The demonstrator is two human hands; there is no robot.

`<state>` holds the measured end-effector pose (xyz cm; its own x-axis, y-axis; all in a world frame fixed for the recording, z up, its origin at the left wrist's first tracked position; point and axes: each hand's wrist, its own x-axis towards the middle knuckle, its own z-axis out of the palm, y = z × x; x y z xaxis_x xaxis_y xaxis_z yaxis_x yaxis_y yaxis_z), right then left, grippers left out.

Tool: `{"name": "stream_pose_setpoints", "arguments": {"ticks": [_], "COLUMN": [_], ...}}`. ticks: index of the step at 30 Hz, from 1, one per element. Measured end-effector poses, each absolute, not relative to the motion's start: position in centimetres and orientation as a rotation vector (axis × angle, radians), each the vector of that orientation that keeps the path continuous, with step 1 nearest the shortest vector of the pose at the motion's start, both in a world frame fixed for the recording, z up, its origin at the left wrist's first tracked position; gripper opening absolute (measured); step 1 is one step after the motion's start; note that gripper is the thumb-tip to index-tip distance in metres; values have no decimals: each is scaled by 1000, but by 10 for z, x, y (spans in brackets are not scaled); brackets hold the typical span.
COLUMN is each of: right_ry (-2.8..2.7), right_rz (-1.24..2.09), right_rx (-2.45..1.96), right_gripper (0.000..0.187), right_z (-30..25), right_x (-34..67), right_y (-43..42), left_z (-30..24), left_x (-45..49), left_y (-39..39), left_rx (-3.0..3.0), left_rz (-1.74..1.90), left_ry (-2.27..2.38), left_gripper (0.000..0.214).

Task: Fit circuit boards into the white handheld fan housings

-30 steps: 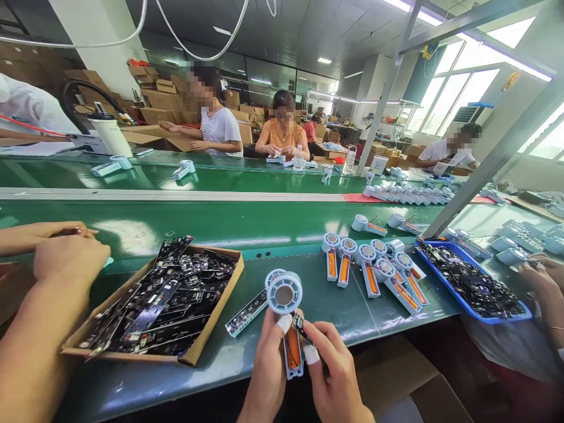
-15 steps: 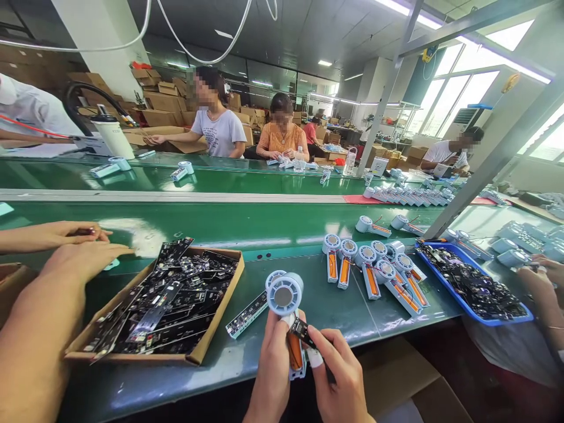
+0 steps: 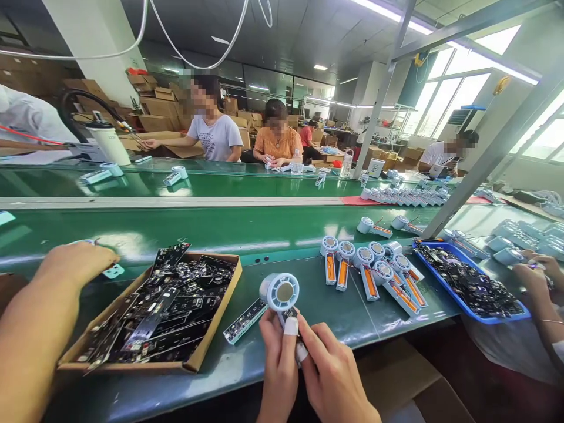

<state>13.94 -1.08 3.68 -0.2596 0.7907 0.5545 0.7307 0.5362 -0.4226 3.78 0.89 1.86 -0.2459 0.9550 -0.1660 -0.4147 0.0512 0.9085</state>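
Fingers (image 3: 289, 348) on pale-blue device (image 3: 282, 292) and board (image 3: 288, 314)

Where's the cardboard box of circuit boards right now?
In the head view, the cardboard box sits on the green table, left of the person's left hand.

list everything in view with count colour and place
Held unit: one, light blue, front centre
Small board: one, black, on held unit
Board-fitted unit: one, light blue and black, left of held unit
Cardboard tray: one, brown, left
Blue tray: one, blue, right
Circuit boards: many, black, in both trays
Orange-strip units: about nine, light blue, right of held unit
Work surface: one, green, across the middle
Unit row: many, light blue, on red mat
Tumbler: one, white, far left
Bottles: two, clear, far centre
Boxes: many, brown, background
Co-workers: several, varied clothing, around
Left hand: one, white-tipped thumb, on held unit
Right hand: one, white-tipped thumb, beside it
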Motion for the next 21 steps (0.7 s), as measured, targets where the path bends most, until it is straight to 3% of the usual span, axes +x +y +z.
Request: {"name": "stream_pose_setpoints", "arguments": {"ticks": [4, 8, 13, 21], "right_ry": [-2011, -1918, -1951, -1911], "right_rz": [164, 261, 67, 64], "right_rx": [-1200, -1161, -1219, -1057], "right_gripper": [51, 50, 52, 60], "right_z": [39, 31, 27, 23], "right_x": [141, 138, 138, 146], "right_y": [-11, -12, -13, -12], "left_z": [10, 8, 16, 38], "left_x": [34, 32, 33, 34], "left_y": [10, 11, 9, 10], "left_rx": [651, 576, 520, 284], "left_rz": [1511, 1480, 1524, 1485], "left_ry": [1033, 974, 1042, 764], "left_gripper": [49, 55, 59, 39]}}
